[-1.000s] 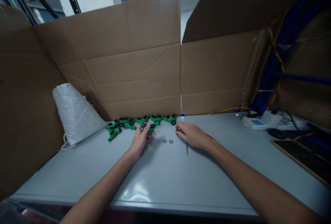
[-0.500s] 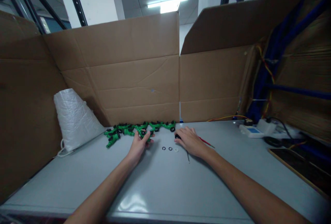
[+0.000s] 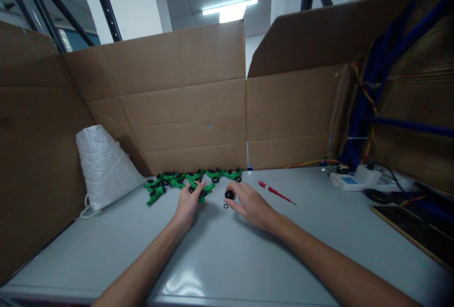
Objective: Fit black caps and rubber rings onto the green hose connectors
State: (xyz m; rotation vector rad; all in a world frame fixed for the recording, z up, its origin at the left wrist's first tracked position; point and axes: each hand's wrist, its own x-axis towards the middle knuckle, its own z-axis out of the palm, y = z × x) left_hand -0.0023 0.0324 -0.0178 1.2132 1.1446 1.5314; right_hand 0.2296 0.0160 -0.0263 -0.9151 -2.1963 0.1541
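Observation:
My left hand (image 3: 187, 206) is closed around a green plastic fitting with black parts (image 3: 206, 189), just in front of a row of similar green fittings (image 3: 173, 180). Between the thumb and fingers of my right hand (image 3: 252, 206) is a small round black cap (image 3: 230, 195), held a little above the table. Below that cap lies a thin black ring (image 3: 226, 206). The other small rings and a thin pointed tool are hidden by my right hand. Behind it, to the right, a screwdriver with a red handle (image 3: 273, 190) lies flat.
Cardboard walls (image 3: 184, 118) enclose the grey table (image 3: 213, 259) at the back and sides. A white wrapped bundle (image 3: 104, 167) stands at the left. On the right are a white power strip (image 3: 358, 179), cables, a blue metal frame (image 3: 354, 127) and a dark board (image 3: 411, 231).
My right hand has moved left from beside the screwdriver, bringing the black cap over the rings and nearer the fitting. My left hand still holds the green fitting, which has turned slightly.

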